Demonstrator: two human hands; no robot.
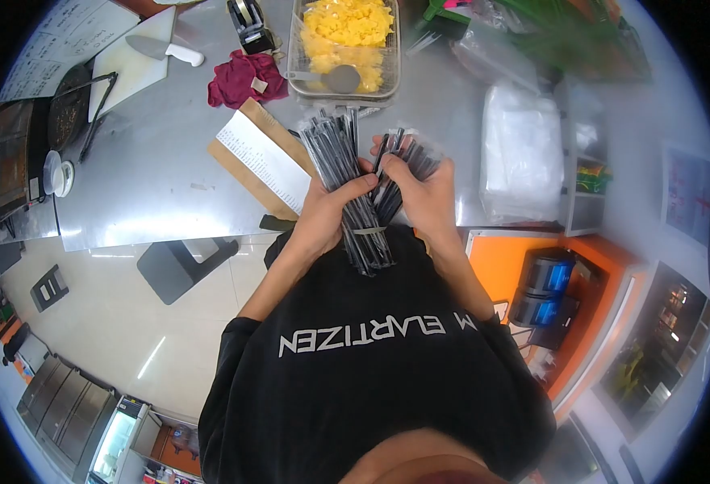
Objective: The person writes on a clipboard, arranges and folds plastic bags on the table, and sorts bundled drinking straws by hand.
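Note:
My left hand (323,211) is closed around a thick bundle of black straws (332,152) in clear wrappers. A pale rubber band (369,231) circles the bundle near its lower end. Beside it, my right hand (426,192) grips a smaller bunch of wrapped black straws (389,198), thumb on top and fingers partly hidden behind. The two bunches lean against each other in front of my black shirt. Just left of them, a brown paper bag (250,115) with a printed white receipt (262,161) lies on the metal table (153,177).
A clear tub (292,60) of yellow chunks with a scoop (340,79) stands ahead. A maroon cloth (246,79), tape dispenser (250,24), knife (165,50) and white cutting board (133,60) lie at left. Stacked clear plastic bags (523,153) sit at right.

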